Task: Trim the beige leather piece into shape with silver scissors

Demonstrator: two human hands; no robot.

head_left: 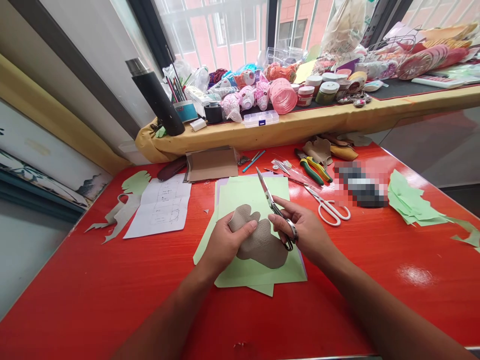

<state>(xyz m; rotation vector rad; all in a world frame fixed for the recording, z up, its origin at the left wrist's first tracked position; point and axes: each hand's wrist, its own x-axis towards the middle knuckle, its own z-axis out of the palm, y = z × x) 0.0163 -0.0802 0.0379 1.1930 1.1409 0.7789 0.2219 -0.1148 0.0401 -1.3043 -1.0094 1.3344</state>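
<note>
Left hand: left hand (225, 245) closes around the lower edge of a taupe leather piece (260, 242), thumb laid across its surface, fingers tucked beneath
Right hand: right hand (305, 232) is curled, fingers through the loops of steel scissors (273, 205), index finger extended along the shank, blades pointing up and away from the person
Leather: shaped, lobed piece sits between both hands, over the centre of a stack of green card sheets (255, 200), the scissor blades just beside its upper lobe
Under the work: a lilac sheet (217, 200) shows at the edges of the green stack, on a glossy red table (375, 305)
Right of the hands: white-handled scissors (330, 211), pliers (309, 167) with green and yellow grips, a blurred object (360, 184) and green card offcuts (410, 205)
Left of the hands: a paper pattern sheet (161, 207) with pencil outlines, a flattened piece of cardboard (212, 164) behind it
Beyond the table: a yellow-covered windowsill shelf (337, 117) crowded with paint jars (326, 92), a clear compartment box (260, 118) and a black vacuum flask (153, 95)
</note>
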